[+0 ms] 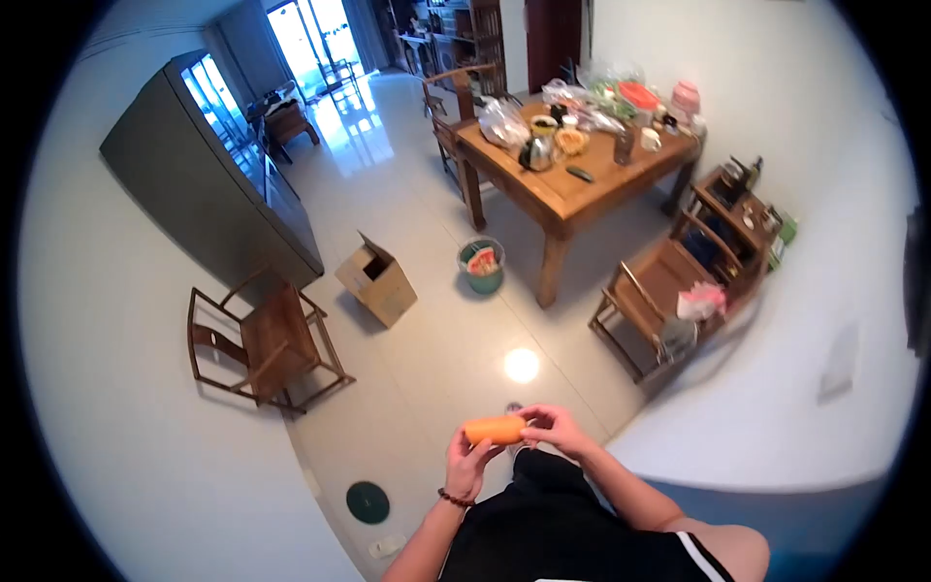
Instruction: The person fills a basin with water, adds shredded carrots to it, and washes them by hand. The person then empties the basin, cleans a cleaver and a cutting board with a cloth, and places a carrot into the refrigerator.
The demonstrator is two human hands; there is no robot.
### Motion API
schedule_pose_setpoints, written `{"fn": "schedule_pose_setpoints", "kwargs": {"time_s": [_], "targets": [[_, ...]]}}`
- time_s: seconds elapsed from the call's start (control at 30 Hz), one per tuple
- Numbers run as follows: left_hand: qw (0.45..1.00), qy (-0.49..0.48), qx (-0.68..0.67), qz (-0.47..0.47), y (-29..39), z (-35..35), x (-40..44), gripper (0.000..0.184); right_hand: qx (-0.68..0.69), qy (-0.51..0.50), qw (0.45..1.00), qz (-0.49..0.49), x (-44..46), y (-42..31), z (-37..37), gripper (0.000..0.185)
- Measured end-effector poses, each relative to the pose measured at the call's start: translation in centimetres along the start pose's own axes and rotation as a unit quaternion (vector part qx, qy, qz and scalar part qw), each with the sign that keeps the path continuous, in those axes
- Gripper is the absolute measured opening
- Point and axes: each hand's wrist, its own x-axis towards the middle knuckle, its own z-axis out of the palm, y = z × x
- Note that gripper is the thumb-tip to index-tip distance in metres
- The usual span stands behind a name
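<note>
In front of my body I hold a short, thick orange carrot (pixel 496 430) level between both hands. My left hand (pixel 465 464) wraps its left end from below, with a dark bead bracelet on the wrist. At the other end, the fingers and thumb of my right hand (pixel 551 430) close on the carrot. Its right tip is partly hidden by those fingers.
A wooden table (pixel 582 199) at the upper right bears bags, a kettle and a cut pumpkin. A green bin (pixel 484 279), an open cardboard box (pixel 393 291) and a wooden chair (pixel 276 339) stand on the floor. Another chair (pixel 659 276) is at right.
</note>
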Motion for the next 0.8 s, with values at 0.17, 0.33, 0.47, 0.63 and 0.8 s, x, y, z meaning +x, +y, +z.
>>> {"fn": "schedule_pose_setpoints", "kwargs": {"time_s": [0.17,0.33,0.47,0.63,0.8], "targets": [[0.993,0.084,-0.063,0.05,10.8,-3.1,14.8,0.036,-0.067,-0.095,0.993,0.001,20.9,-10.1,1.1,0.04],[0.982,0.102,-0.103,0.121,19.7,-6.6,29.9,0.034,-0.092,-0.195,0.976,0.029,40.7,-17.2,1.9,0.037],[0.974,0.117,-0.151,0.118,22.0,-12.7,43.8,0.035,-0.156,-0.183,0.97,0.032,56.1,-17.2,0.4,0.035],[0.985,0.078,-0.136,0.074,30.6,-17.1,62.2,0.037,-0.146,-0.106,0.982,0.062,72.9,-23.7,-0.1,0.033],[0.994,0.03,-0.072,0.078,44.0,-19.2,79.2,0.034,-0.092,-0.084,0.991,0.047,89.6,-31.3,-0.2,0.033]]}}
